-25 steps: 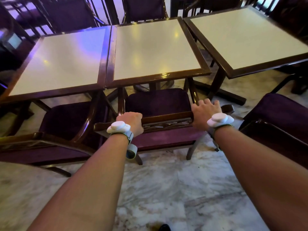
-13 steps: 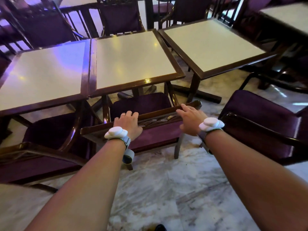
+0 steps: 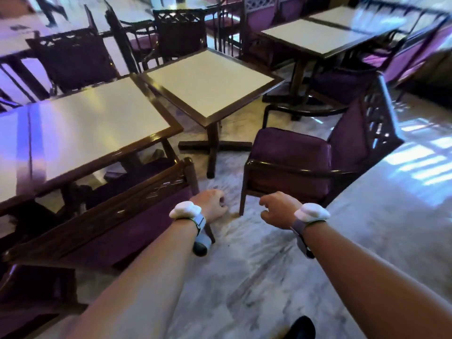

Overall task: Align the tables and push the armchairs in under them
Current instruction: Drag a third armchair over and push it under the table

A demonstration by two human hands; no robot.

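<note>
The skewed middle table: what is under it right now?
Under the skewed table only its post and cross-shaped foot on the marble floor show; no armchair sits there. The nearest purple armchair stands clear, to its right. The top hides the floor further back.

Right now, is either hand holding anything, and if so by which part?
Nothing is held. The left hand and right hand hang over the marble floor with fingers loosely curled, both clear of the pushed-in armchair's backrest.
</note>
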